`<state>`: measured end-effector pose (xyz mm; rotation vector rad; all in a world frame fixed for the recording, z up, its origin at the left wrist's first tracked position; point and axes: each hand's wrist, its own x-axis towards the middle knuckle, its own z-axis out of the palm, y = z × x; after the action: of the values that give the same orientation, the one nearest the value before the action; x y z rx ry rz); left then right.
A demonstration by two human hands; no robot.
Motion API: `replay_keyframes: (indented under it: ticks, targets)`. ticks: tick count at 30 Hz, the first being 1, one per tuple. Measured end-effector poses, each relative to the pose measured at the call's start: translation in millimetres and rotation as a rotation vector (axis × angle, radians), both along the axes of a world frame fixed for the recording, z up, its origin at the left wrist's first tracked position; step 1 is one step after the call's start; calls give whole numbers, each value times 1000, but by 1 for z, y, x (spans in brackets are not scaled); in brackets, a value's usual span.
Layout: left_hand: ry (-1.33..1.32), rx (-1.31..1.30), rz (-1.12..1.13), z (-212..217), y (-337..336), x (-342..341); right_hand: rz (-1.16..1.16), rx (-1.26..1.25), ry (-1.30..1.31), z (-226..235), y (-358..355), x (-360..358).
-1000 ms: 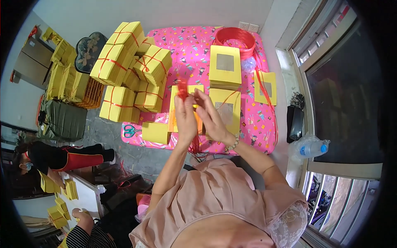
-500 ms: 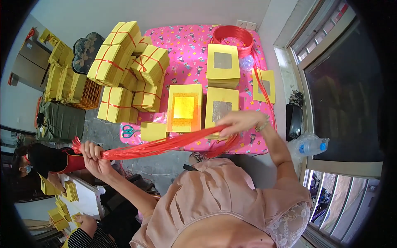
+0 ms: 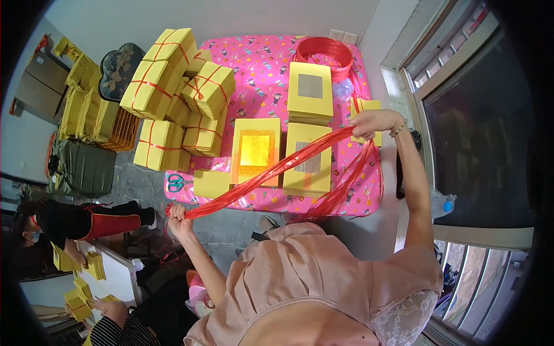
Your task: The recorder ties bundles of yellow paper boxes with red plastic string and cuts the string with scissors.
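A long bundle of red plastic strapping strands [image 3: 271, 171] stretches slantwise between my two hands, above the near part of the table. My left hand [image 3: 180, 224] is closed round its lower left end, just off the table's near edge. Farther right and higher, my right hand [image 3: 375, 124] grips the bundle, and the rest hangs down in a loop toward the table's near edge. Under the bundle lie a paper stack with a gold square [image 3: 255, 151] and a paper stack with a silver square [image 3: 311, 179]. Another silver-square stack [image 3: 310, 92] stands behind them.
Tied yellow paper bundles [image 3: 151, 86] are piled on the left of the pink table [image 3: 259, 69]. Teal scissors [image 3: 178, 183] lie at its near left corner. A red strapping coil [image 3: 324, 52] sits at the back right. Two other people work at a white table [image 3: 118, 271], lower left.
My right hand has moved right and away from me, along with the bundle. My left hand has come rightward and slightly nearer to me, still gripping its end.
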<state>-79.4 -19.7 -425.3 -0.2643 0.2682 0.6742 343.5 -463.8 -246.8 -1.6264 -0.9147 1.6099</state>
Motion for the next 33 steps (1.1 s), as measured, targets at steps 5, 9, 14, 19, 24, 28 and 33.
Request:
replay_keyframes:
  ticks: [5, 9, 14, 19, 24, 28, 33]
  targets:
    - [112, -102, -26, -21, 5, 3, -5, -86, 13, 15, -7, 2]
    - [211, -269, -12, -44, 12, -2, 11, -98, -77, 40, -7, 6]
    - [233, -334, 33, -47, 16, -9, -29, -94, -106, 82, -9, 10]
    - [271, -318, 157, -82, 36, -62, -49, -110, -192, 124, -14, 0]
    - [1199, 269, -164, -103, -2, -106, 65, -78, -322, 125, -11, -40]
    - [1897, 795, -433, -110, -41, -109, 215, 30, -567, 95, 12, -74]
    - [2256, 1846, -168, -122, -38, -59, 442, 135, -876, 85, 59, -123]
